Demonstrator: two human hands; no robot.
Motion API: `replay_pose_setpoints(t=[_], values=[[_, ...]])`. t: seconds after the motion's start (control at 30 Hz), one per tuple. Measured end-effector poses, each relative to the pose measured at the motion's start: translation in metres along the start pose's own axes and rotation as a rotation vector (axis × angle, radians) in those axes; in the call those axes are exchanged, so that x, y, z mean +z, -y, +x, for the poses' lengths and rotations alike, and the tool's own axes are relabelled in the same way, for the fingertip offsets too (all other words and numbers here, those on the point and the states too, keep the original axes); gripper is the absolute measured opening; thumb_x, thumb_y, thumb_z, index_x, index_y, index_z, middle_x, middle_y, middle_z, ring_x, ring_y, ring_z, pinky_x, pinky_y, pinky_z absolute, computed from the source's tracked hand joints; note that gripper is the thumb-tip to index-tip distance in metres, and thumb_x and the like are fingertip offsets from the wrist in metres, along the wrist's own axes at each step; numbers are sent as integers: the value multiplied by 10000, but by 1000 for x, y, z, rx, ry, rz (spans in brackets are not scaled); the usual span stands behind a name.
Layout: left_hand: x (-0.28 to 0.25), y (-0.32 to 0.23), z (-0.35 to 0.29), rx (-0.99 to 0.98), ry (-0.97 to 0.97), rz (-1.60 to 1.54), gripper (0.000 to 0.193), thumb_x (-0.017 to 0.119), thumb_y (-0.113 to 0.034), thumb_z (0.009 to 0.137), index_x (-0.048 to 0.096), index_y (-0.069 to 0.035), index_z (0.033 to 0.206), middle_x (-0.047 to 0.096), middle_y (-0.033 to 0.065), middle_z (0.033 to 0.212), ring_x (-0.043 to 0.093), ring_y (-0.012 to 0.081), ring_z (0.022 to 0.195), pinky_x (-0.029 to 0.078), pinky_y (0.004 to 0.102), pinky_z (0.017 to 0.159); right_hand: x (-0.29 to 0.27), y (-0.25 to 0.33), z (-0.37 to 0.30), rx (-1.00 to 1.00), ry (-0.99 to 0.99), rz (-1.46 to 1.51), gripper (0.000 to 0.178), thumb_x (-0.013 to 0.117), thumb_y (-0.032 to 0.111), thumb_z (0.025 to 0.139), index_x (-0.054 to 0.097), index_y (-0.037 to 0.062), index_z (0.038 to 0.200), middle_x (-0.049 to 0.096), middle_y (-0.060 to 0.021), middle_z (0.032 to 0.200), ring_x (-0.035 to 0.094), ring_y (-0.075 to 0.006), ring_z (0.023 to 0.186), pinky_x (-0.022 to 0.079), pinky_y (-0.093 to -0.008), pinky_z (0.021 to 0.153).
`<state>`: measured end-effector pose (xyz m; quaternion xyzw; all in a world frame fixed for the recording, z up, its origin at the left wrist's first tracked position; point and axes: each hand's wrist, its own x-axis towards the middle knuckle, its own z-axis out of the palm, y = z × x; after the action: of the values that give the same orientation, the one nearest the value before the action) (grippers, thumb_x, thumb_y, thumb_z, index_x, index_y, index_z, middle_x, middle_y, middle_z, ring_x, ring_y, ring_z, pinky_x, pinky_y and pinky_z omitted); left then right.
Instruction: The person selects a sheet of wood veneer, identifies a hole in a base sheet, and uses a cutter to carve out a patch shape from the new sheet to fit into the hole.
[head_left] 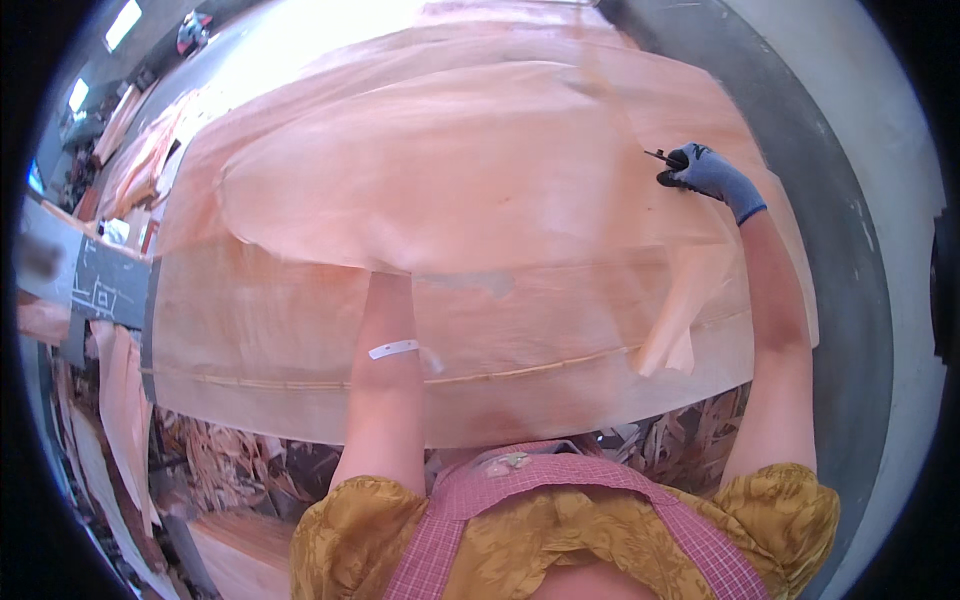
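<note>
A large, thin, pale-orange sheet of wood veneer (450, 165) lies raised and wavy over a stack of similar veneer (280, 320). My left forearm reaches under its near edge, and the sheet hides my left hand. My right hand (705, 172), in a blue-grey glove with black fingertips, is closed round a thin dark knife-like tool (656, 155), whose tip points left. It is over the right part of the sheet. A curled strip of veneer (690, 300) stands up near my right forearm.
A long narrow strip (500, 376) runs across the near part of the stack. Veneer scraps (220, 455) litter the floor below the near edge. More sheets (150, 180) lie at the far left, beside a grey surface (110, 280). A grey ledge (850, 270) borders the right side.
</note>
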<state>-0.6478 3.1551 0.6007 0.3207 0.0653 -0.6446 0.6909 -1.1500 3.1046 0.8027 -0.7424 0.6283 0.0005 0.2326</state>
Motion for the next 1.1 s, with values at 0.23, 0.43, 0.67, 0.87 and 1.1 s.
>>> replay_pose_setpoints(t=[0.23,0.43,0.67,0.87,1.1], values=[[-74,-26,40,655,165,212,757,340,-609,983,280,-82,1522,347,136,1541,358,328,1397,314,521,1147,114,-54,121,-113,71,27,340,790,335,796,648,25,789,588,-17,648,546,-118,599,437,-305,584],[-88,-35,-13,681,25,63,500,380,-374,1039,438,-33,1400,501,124,1411,490,269,1289,439,460,1060,187,-59,144,-239,191,208,369,762,366,827,684,11,895,644,-54,746,553,-132,707,451,-317,684],[-59,-90,43,391,-184,496,292,473,-233,1001,585,12,1113,664,128,1081,657,257,991,555,416,872,120,-13,169,-57,333,400,334,735,401,862,724,69,898,531,55,670,435,-62,563,333,-258,498],[-71,-78,48,385,-317,679,141,635,-160,900,625,-24,932,648,78,864,662,213,716,576,365,582,113,-41,154,13,429,317,291,754,375,856,731,89,908,570,53,691,458,-30,582,335,-223,500],[-157,-48,21,335,-626,692,148,694,-94,843,620,-12,940,639,69,820,650,199,657,552,356,501,222,-72,98,-225,335,-80,422,715,465,839,655,48,827,672,-157,799,622,-309,728,467,-416,675]])
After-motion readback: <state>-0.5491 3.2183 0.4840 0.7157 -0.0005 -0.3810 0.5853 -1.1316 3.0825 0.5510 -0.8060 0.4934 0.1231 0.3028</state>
